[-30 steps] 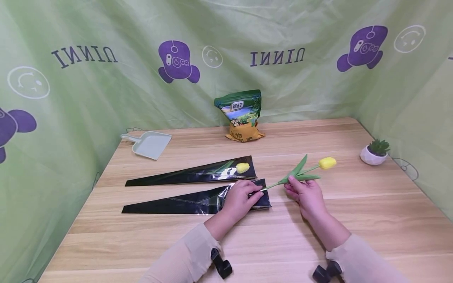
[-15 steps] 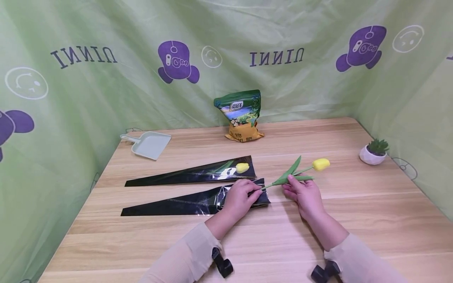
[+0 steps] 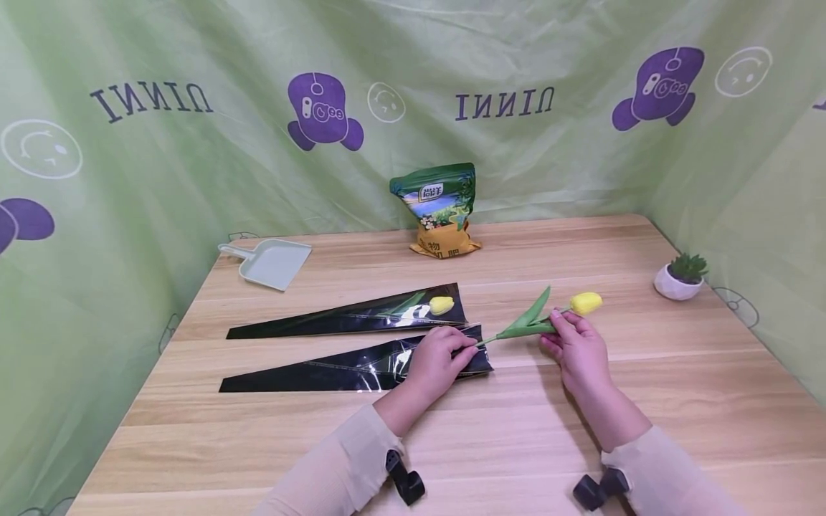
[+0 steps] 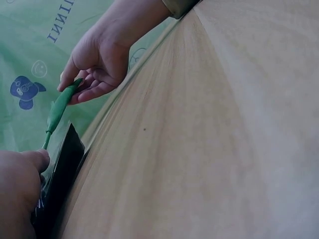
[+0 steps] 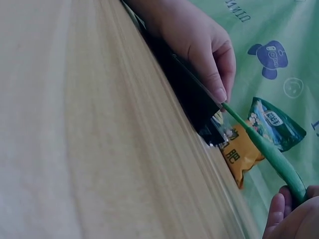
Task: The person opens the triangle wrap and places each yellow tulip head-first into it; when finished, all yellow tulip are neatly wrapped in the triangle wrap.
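A yellow artificial tulip (image 3: pixel 525 327) with green leaves spans the gap between both hands. My left hand (image 3: pixel 441 362) pinches its stem at the mouth of the nearer black flower sleeve (image 3: pixel 310 375), whose right part that hand covers. In the right wrist view, thumb and fingers close on the green stem (image 5: pixel 236 115) beside the sleeve's edge. Just below the yellow bloom, my right hand (image 3: pixel 581 349) pinches the stem and a leaf. Behind lies a second black sleeve (image 3: pixel 310 319) with another yellow tulip (image 3: pixel 442 306) inside, its bloom at the wide end.
A pale dustpan (image 3: pixel 275 264) lies at the back left of the wooden table (image 3: pixel 490 444). Against the green curtain stands a green and orange bag (image 3: pixel 442 211). A small succulent in a white pot (image 3: pixel 680 284) sits near the right edge.
The tulip has shifted left toward the nearer sleeve. My right hand first moved slightly left with it, then slid its grip along toward the bloom. My left hand stays nearly still.
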`<state>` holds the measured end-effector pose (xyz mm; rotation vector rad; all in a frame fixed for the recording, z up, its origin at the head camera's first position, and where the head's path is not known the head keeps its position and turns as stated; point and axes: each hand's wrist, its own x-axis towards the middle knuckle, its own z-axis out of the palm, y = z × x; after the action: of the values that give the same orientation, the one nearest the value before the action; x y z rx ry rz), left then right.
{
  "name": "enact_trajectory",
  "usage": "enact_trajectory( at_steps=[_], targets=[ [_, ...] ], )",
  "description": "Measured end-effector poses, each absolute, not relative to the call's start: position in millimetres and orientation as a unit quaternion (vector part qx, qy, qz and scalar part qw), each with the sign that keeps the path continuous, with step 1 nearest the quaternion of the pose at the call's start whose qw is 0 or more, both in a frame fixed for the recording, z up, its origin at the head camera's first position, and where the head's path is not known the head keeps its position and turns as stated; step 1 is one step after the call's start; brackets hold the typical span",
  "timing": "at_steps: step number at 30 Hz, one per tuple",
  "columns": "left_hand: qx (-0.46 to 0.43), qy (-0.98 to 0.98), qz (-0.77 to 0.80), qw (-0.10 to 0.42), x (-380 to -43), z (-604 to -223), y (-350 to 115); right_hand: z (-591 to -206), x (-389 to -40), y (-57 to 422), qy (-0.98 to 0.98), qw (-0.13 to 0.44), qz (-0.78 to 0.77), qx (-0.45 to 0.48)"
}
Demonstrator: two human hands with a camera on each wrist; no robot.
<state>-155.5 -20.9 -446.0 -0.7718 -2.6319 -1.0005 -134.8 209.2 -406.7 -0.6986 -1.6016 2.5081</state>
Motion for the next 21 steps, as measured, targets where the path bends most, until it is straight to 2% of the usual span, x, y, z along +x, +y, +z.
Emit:
enact_trajectory(
  at_steps=[21],
  targets=[
    [-0.264,-0.891,-0.349,0.121,-154,-444,-21,-414,-132,196,-0.543,-0.016,0.811,-0.214]
  ],
)
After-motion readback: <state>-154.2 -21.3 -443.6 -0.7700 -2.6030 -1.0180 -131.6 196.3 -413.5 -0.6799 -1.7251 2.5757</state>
